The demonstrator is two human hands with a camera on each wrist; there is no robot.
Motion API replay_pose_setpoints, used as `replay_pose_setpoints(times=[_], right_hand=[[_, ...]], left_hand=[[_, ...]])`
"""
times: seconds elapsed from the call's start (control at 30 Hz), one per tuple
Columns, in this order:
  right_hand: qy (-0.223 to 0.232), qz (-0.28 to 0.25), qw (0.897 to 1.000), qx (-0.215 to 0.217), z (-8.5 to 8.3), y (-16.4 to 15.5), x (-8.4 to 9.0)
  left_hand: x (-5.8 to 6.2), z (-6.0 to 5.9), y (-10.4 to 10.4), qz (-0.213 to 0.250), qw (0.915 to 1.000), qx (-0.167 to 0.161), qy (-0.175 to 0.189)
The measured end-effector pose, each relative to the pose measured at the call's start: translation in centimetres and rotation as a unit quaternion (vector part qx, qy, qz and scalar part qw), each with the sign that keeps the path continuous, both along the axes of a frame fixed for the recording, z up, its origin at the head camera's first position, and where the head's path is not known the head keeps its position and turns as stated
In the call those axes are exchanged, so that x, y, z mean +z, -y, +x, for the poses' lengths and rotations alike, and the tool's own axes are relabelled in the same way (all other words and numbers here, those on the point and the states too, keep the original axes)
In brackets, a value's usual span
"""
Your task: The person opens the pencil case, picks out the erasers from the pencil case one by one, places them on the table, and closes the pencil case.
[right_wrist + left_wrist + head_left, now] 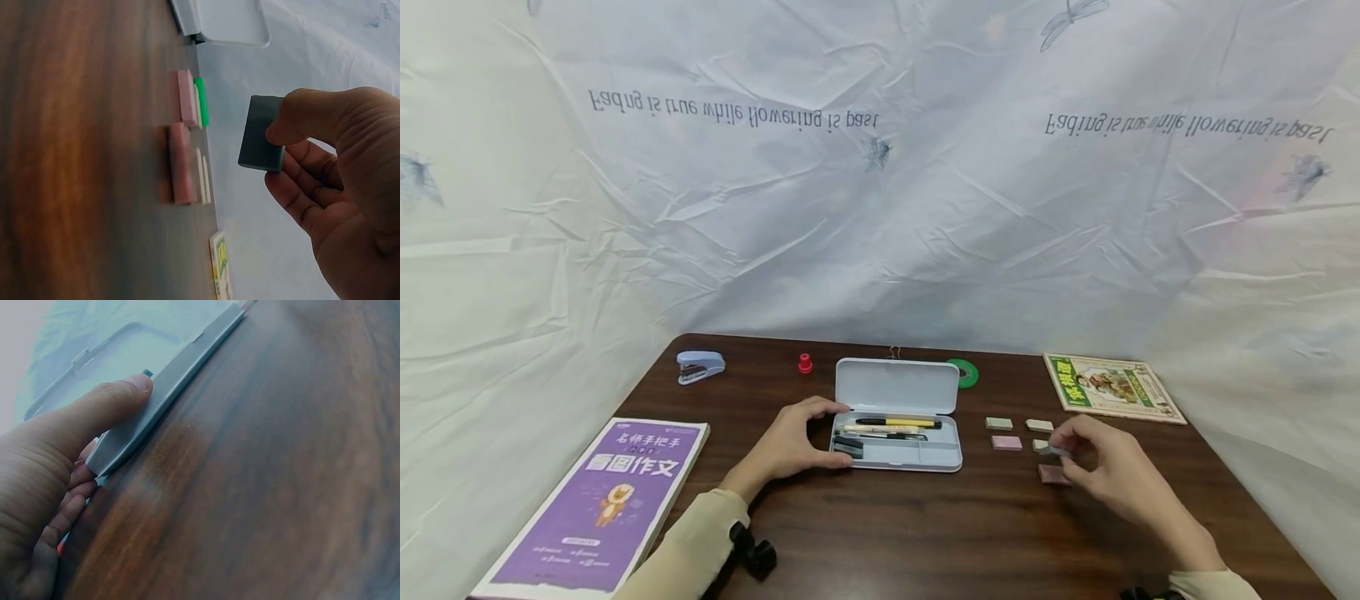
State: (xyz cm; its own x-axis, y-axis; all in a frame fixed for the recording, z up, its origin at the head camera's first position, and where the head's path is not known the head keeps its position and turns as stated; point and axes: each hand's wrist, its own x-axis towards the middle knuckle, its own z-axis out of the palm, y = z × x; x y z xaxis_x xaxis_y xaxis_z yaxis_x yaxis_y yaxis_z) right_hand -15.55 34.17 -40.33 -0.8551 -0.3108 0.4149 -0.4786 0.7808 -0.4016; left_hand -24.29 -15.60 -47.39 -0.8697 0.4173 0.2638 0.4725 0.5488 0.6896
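An open white pencil case [897,387] stands on the table with its lid up. Its tray holds a yellow-and-black pen [902,422], other pens and dark grey blocks [848,447] at the left end. My left hand [801,433] grips the left end of the case, thumb at the front edge and fingers at the far side. Raised above the table, my right hand [1101,462] pinches a dark grey rectangular eraser [259,140] between thumb and fingers. Close by lie a dark pink eraser [1052,474], a light pink one [1006,442] and several pale ones [998,423].
A purple book [598,500] lies at the left, with a blue stapler [700,365] beyond it. Behind the case are a small red object [805,363] and a green ring-shaped roll [970,375]. An illustrated booklet [1112,387] lies at the back right. A white sheet hangs behind.
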Motion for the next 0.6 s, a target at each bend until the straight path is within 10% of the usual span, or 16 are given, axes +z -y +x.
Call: replay_pose_setpoints(times=[0.6], right_hand=[[0.11, 0.026, 0.992, 0.06, 1.2, -0.6, -1.1]], left_hand=[[0.0, 0.0, 0.0, 0.002, 1.0, 0.0, 0.004]])
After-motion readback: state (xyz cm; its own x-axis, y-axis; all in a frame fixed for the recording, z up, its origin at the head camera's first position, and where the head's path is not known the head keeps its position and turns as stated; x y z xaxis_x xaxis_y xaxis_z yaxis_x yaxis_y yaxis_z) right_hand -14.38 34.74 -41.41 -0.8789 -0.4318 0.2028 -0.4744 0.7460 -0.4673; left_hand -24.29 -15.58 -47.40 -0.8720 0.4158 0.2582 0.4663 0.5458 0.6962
